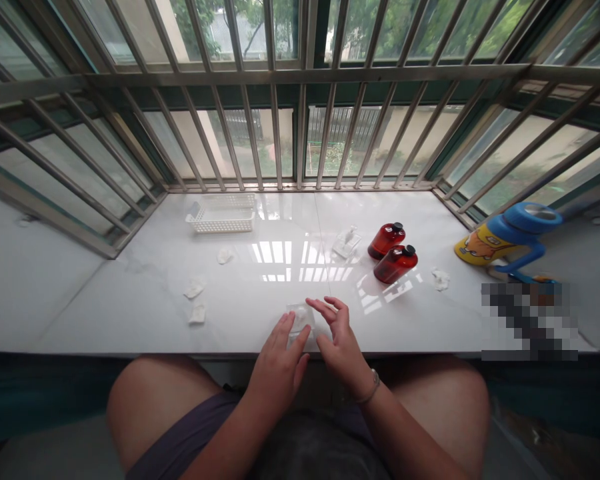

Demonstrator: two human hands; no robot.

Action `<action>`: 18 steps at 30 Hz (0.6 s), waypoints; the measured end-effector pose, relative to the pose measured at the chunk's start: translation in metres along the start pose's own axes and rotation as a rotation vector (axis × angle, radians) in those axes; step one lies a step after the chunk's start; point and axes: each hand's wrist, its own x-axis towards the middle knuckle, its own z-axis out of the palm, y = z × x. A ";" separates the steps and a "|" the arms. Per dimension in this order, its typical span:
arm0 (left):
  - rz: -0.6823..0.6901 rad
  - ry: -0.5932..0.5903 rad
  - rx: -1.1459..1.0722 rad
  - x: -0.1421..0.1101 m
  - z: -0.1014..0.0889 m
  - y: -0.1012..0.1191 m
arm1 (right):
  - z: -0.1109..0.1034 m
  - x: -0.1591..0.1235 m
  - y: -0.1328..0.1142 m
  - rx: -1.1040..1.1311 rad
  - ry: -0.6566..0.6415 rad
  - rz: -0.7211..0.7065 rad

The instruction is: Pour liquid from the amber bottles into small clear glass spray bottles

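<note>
Close to the front edge of the white counter lies a small clear plastic packet [301,315] with something pale in it that I cannot make out. My left hand [281,355] is at its left side, fingers stretched out, the tips at or on the packet. On the other side my right hand [341,347] is held with its fingers apart, near the packet's right edge, nothing in it. Farther back, a white pump head [349,237] lies on or in another clear packet [345,248]. Beside it are two red-brown bottles [387,240] with black caps.
A white perforated basket [223,227] sits at the back left. Crumpled white tissues [195,288] lie on the left, and another tissue [441,279] lies right of the bottles. At far right stands a blue and yellow flask [500,237] near a blurred-out patch. Window bars line the back.
</note>
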 end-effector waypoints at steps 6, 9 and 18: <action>0.006 -0.003 0.002 -0.001 0.001 -0.001 | 0.000 0.001 0.002 -0.048 0.057 0.030; 0.008 -0.008 -0.003 0.000 0.000 -0.001 | -0.001 0.002 -0.002 -0.053 -0.021 -0.005; 0.005 -0.003 -0.004 0.000 0.000 -0.002 | 0.001 0.004 -0.001 -0.084 -0.004 0.001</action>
